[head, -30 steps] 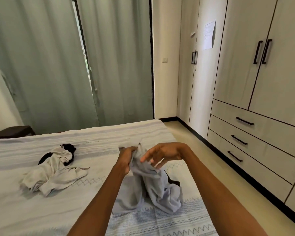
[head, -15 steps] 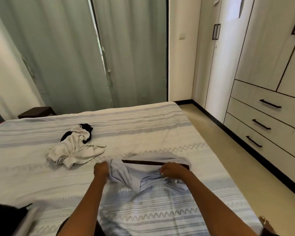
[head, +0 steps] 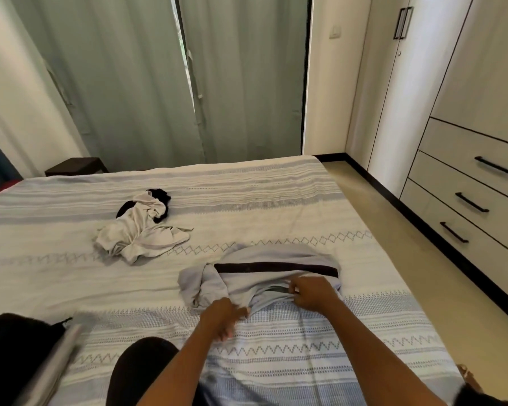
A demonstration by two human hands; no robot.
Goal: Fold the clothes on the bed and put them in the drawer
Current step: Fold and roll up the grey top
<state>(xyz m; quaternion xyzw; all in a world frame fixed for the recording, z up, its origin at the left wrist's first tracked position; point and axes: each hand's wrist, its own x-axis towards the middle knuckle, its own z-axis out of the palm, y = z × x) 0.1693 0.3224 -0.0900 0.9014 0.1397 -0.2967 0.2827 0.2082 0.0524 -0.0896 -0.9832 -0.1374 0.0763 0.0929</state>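
Since half a second ago, both hands have slid toward the near edge of the pale grey-blue cotton garment with the dark waistband stripe [head: 264,276], which now lies spread on the striped white-and-blue bedspread [head: 276,194] at lower centre of the frame. At centre right, the right hand [head: 313,293] has its fingers curled, pinching a fold of the fabric at its near edge, probably to hold that side taut. Just left of it, the left hand [head: 222,315] touches the garment's lower left edge; its fingers look loosely curled and blurred, so I cannot tell whether they hold cloth. Laying the piece flat like this suits smoothing it ahead of a first fold, so folding seems barely begun. A crumpled cream garment tangled with a black one [head: 141,230] waits well apart at centre left. At the right edge, the three pale wooden drawers with black bar handles [head: 464,200] stand closed.
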